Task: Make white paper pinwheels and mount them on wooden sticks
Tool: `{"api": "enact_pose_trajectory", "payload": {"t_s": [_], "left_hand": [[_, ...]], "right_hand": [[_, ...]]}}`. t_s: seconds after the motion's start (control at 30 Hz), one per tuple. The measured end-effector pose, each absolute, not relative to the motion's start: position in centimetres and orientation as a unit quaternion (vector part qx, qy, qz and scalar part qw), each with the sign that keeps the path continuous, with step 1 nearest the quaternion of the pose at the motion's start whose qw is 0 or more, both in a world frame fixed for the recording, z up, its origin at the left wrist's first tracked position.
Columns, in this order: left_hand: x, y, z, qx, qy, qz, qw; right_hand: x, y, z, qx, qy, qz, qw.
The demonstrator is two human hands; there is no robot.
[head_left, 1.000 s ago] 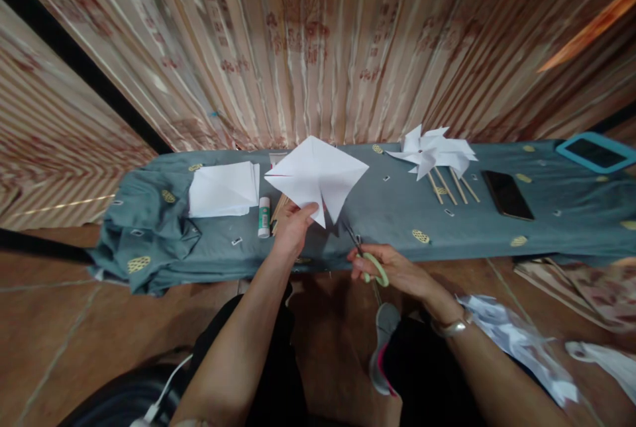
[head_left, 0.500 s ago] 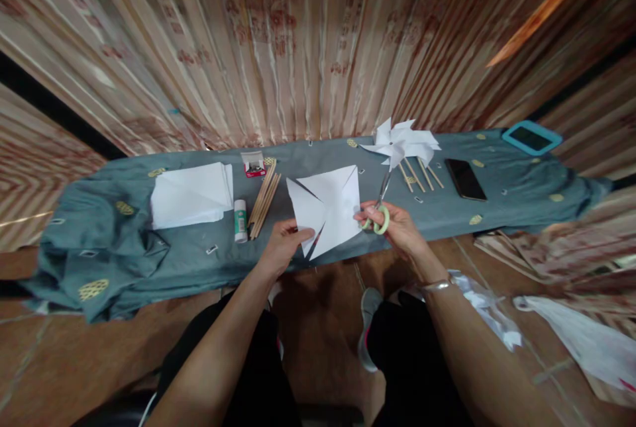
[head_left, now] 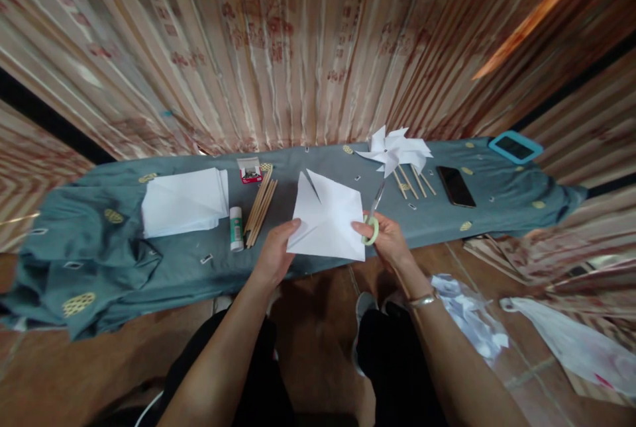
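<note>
Between my hands is a white paper square (head_left: 332, 215) with a slit running in from its upper left corner. My left hand (head_left: 277, 248) pinches the paper's left edge, thumb on top. My right hand (head_left: 385, 238) holds the right edge under its thumb and also carries scissors (head_left: 371, 232) with pale green handles, their blades pointing up and away. To the left of the paper lie several wooden sticks (head_left: 260, 208), and beside them stands a glue stick (head_left: 236, 228). White paper pinwheels (head_left: 395, 150) on wooden sticks rest beyond my right hand.
A stack of white paper (head_left: 183, 202) lies on the left of the grey-green cloth (head_left: 199, 275). Behind the sticks is a small red box (head_left: 250, 171). A black phone (head_left: 456, 186) and a blue-framed device (head_left: 515, 147) lie at the right. Paper scraps (head_left: 470, 318) in clear plastic and a white bag (head_left: 571, 337) are on the floor.
The paper has been turned in my hands, so one slit now points to the upper left and the lower-left slit no longer shows. The scissors stay in my right hand.
</note>
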State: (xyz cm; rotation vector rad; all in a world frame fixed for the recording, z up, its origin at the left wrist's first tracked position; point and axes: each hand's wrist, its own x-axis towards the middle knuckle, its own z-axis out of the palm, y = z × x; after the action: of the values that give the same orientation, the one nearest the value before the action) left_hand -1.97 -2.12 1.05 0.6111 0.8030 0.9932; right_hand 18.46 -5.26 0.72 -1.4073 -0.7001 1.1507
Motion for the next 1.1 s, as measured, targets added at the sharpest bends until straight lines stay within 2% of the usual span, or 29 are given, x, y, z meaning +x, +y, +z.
{"api": "enact_pose_trajectory", "payload": {"t_s": [0.17, 0.43, 0.67, 0.93, 1.1], "left_hand": [[-0.9, -2.9, 2.1, 0.228, 0.295, 0.514, 0.773], [0.3, -1.9, -0.2, 0.264, 0.413, 0.575, 0.655], [-1.9, 1.1, -0.9, 0.272, 0.459, 0.638, 0.555], [-3.8, 2.0, 0.1, 0.257, 0.425, 0.65, 0.575], [-3.6, 2.2, -0.6, 0.269, 0.439, 0.637, 0.574]], "right_hand": [[16.4, -4.9, 1.1, -0.58, -0.247, 0.461, 0.625], [13.7, -3.9, 1.2, -0.566, -0.285, 0.473, 0.611], [14.1, -5.1, 1.4, -0.587, -0.371, 0.511, 0.507], [14.6, -6.4, -0.1, -0.507, -0.523, 0.61, 0.312], [14.0, -6.4, -0.3, -0.469, -0.536, 0.642, 0.285]]}}
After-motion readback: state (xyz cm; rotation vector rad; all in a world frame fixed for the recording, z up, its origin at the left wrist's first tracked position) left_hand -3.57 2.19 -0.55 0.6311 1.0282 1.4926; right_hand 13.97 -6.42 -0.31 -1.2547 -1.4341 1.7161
